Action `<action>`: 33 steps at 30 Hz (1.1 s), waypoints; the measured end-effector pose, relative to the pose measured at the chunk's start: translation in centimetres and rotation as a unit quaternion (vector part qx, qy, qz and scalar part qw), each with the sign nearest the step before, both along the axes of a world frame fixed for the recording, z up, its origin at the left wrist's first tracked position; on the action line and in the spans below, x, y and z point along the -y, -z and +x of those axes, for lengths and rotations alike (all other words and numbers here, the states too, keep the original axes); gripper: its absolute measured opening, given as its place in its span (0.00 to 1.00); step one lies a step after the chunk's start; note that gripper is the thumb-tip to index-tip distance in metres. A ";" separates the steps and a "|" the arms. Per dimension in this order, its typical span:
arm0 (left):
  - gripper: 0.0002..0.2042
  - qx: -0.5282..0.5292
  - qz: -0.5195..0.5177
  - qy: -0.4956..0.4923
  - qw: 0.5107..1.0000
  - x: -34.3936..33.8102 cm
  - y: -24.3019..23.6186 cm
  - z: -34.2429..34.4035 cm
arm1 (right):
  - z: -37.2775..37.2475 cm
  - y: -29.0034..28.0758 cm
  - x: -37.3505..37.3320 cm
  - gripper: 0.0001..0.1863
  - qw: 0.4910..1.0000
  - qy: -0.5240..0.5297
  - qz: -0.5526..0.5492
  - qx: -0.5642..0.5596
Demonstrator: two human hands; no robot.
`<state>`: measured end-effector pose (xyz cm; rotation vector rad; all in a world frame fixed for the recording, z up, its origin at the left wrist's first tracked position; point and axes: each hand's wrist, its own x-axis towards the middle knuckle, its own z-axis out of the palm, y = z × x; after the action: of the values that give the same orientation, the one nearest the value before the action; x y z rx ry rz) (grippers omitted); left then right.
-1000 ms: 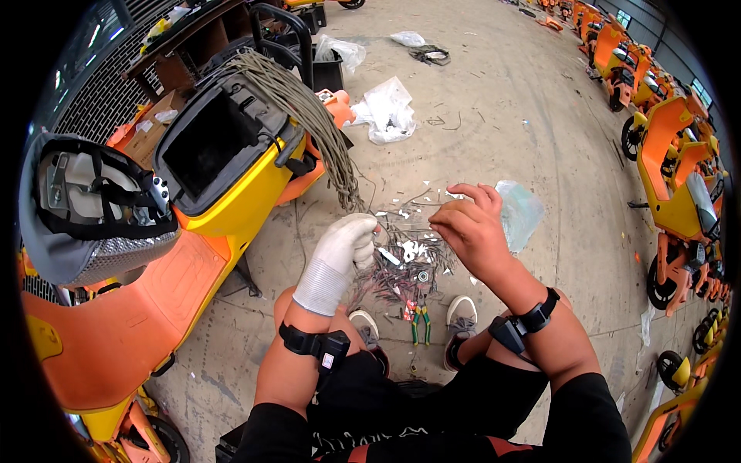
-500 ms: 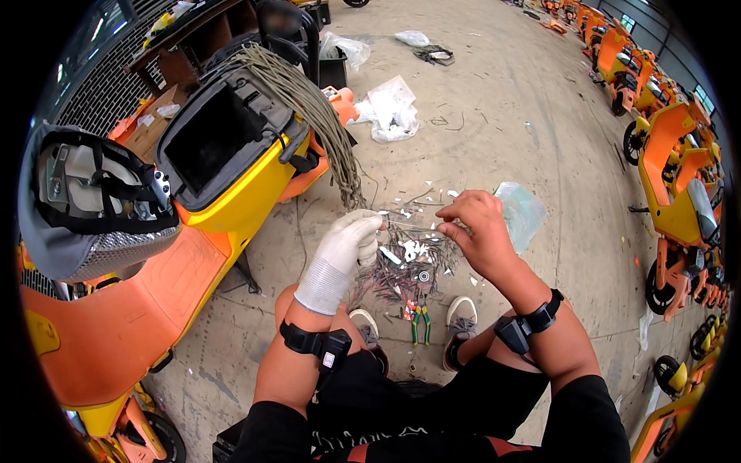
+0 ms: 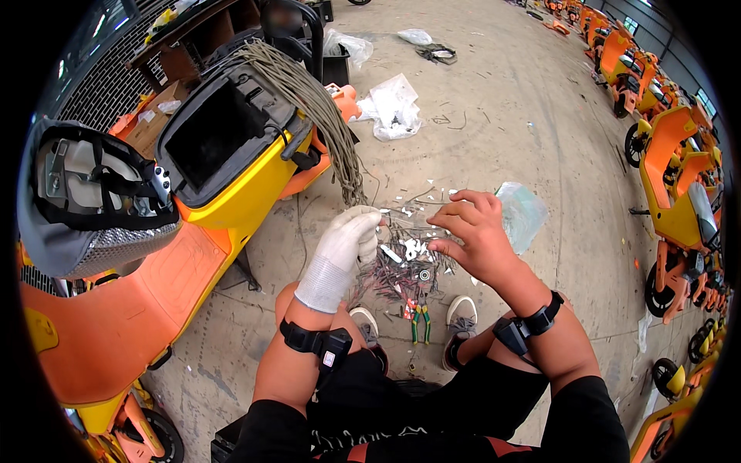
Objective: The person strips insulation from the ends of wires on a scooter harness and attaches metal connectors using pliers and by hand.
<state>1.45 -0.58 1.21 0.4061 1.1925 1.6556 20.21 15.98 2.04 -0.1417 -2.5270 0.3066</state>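
My left hand (image 3: 352, 235), in a white glove, is closed with its thumb and finger together; what it pinches is too small to make out. My right hand (image 3: 468, 235) is bare, to its right, fingers spread and curved. Below both lies a pile of wire scraps (image 3: 405, 282) with white bits (image 3: 411, 248) and a small metal ring (image 3: 424, 275). Green-and-yellow cutters (image 3: 421, 324) lie between my shoes. A pale plastic sheet (image 3: 523, 216) lies beyond my right hand.
A yellow-orange scooter (image 3: 131, 309) stands at my left, with an open storage box (image 3: 216, 131), grey padded bag (image 3: 100, 243) and hanging bundle of cord (image 3: 328, 131). Rows of scooters (image 3: 668, 177) line the right. White plastic bags (image 3: 390, 104) lie farther back on the floor (image 3: 540, 154).
My right hand first rose slightly and shifted right, then came a little left as its fingers spread. A thin strand seen between my hands half a second ago is now hard to make out.
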 end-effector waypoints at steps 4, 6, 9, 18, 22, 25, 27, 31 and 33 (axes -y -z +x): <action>0.05 0.009 0.001 -0.014 1.000 0.1 -0.2 0.1 | -0.2 -0.3 0.7 0.17 1.000 -0.002 0.005 -0.002; 0.05 0.014 0.000 -0.014 1.000 0.1 -0.3 0.2 | -0.2 0.0 0.6 0.14 1.000 0.002 0.007 -0.007; 0.05 0.015 0.001 -0.011 1.000 0.1 -0.2 0.1 | -0.3 0.7 0.2 0.10 1.000 0.003 -0.007 -0.011; 0.06 -0.086 -0.038 -0.019 0.995 0.1 -0.4 0.4 | 0.1 0.0 0.4 0.09 0.759 -0.008 -0.643 0.101; 0.03 -0.517 0.022 -0.137 0.845 -0.4 -0.7 2.0 | 0.1 2.3 -1.3 0.12 0.512 -0.060 -0.853 0.086; 0.07 -0.716 0.124 -0.171 0.666 -0.4 -0.8 1.9 | -0.1 2.7 -2.1 0.14 0.427 -0.105 -0.893 0.091; 0.11 -0.772 0.173 -0.172 0.587 -0.2 -1.7 2.0 | 0.1 2.8 -2.6 0.14 0.397 -0.155 -0.899 0.099; 0.12 -0.756 0.132 -0.178 0.616 0.3 -1.2 1.9 | 0.3 1.7 -2.5 0.13 0.489 -0.111 -0.856 0.128; 0.05 -0.668 0.044 -0.195 0.717 -0.2 -0.2 1.9 | 0.5 1.3 -2.1 0.19 0.698 -0.004 -0.708 0.107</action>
<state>3.31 -0.39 1.39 1.7065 2.3489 1.6914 20.69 18.04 0.71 -0.7602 -1.8485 2.2551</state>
